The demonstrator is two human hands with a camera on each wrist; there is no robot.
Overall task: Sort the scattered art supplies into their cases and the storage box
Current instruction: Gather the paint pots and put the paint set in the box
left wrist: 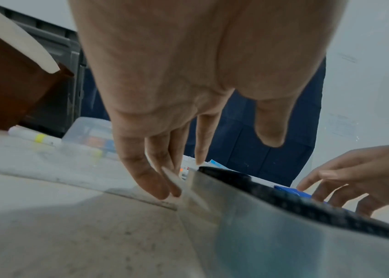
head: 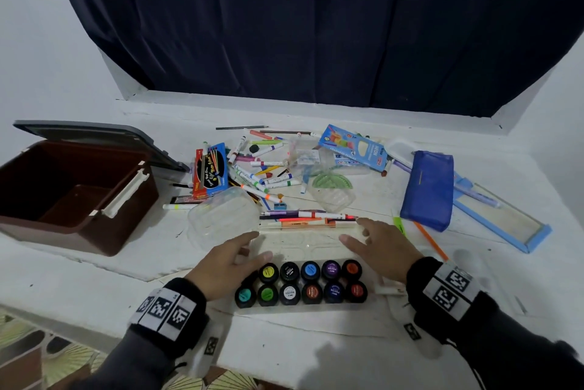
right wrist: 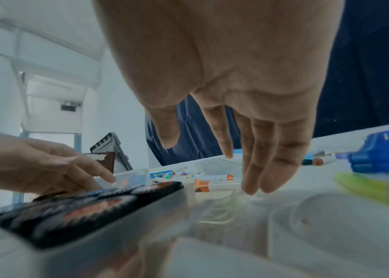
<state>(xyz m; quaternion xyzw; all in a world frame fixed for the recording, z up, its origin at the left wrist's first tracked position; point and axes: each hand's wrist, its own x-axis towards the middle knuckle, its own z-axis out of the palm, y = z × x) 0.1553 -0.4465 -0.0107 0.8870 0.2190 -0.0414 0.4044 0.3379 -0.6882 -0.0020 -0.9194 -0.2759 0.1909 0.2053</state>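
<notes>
A clear case of paint pots (head: 300,282) with coloured lids in two rows lies at the table's front. Its clear lid (head: 303,241) lies flat just behind the pots. My left hand (head: 257,246) reaches over the lid's left end with straight fingers (left wrist: 157,186) that touch its edge. My right hand (head: 352,231) hovers over the lid's right end, fingers (right wrist: 257,178) straight and holding nothing. Loose markers (head: 262,168) and pencils lie scattered behind. The brown storage box (head: 126,216) stands open at the left, with its inside bare as far as I can see.
A blue zip pouch (head: 429,187) and a blue-framed tray (head: 505,222) lie at the right. Behind the lid lie a clear tub (head: 221,216), a green protractor (head: 331,181), a blue pencil box (head: 354,146) and a red-and-blue box (head: 210,168). A dark curtain hangs behind.
</notes>
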